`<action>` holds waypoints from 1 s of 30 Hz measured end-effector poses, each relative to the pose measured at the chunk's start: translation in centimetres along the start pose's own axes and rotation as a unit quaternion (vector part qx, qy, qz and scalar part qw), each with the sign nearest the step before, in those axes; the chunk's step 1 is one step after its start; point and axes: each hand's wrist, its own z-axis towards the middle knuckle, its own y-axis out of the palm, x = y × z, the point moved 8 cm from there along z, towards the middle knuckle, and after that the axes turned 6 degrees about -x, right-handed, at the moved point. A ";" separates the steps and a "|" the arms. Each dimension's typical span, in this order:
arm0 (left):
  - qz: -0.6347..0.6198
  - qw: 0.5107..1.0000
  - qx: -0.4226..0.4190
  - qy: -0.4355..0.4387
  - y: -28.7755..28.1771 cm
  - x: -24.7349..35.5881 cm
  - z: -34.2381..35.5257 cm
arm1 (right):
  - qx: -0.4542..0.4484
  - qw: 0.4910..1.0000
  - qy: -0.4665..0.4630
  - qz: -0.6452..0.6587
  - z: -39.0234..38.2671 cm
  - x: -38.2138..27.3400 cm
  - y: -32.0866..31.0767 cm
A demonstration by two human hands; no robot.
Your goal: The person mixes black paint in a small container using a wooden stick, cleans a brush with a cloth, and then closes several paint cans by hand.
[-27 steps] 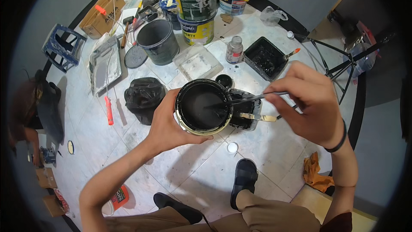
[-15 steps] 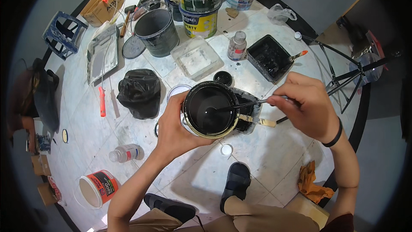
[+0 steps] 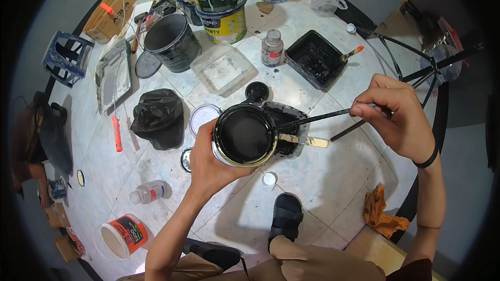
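Observation:
My left hand (image 3: pixel 208 169) grips a round can (image 3: pixel 254 164) by its left side, above the tiled floor. Black paint (image 3: pixel 244 136) lies inside, and its rim is smeared. In my right hand (image 3: pixel 398 117) is a thin stirring stick (image 3: pixel 317 117), pinched at its upper end and coated black. Its lower end reaches the can's right rim; I cannot tell whether the tip touches it. Behind the can, a black-smeared flat piece (image 3: pixel 289 148) lies partly hidden, with a pale-handled tool (image 3: pixel 312 141) across it. A small round black-coated lid (image 3: pixel 257 92) sits just beyond the can.
Farther off stand a black paint tray (image 3: pixel 298 67) with a brush (image 3: pixel 354 53), a bottle (image 3: pixel 272 49), a clear tub (image 3: pixel 198 67) and a dark bucket (image 3: pixel 182 54). A black bag (image 3: pixel 158 119) lies left. Tripod legs (image 3: pixel 388 54) spread at right. Another person (image 3: pixel 44 135) is at far left.
My right hand has moved right, drawing the stick out of the paint to the can's rim. The paint can, in my left hand, sits slightly further left in view.

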 end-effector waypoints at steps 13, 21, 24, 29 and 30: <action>-0.013 0.999 -0.022 -0.034 1.7 -2.5 -0.8 | -0.022 0.990 0.090 0.109 -0.6 4.8 2.4; -0.045 0.998 -0.022 -0.047 1.4 -4.8 -2.8 | 0.034 0.995 0.093 0.017 -1.5 12.8 8.3; 0.006 0.998 -0.041 -0.054 0.9 -4.4 -3.1 | 0.037 0.994 0.103 -0.008 -0.4 15.1 13.2; 0.003 0.998 -0.036 -0.049 1.7 -4.9 -3.5 | -0.003 0.983 0.183 0.031 0.0 18.2 18.7; 0.001 0.998 -0.032 -0.046 1.7 -4.9 -3.6 | -0.011 0.980 0.198 0.026 0.1 18.3 19.1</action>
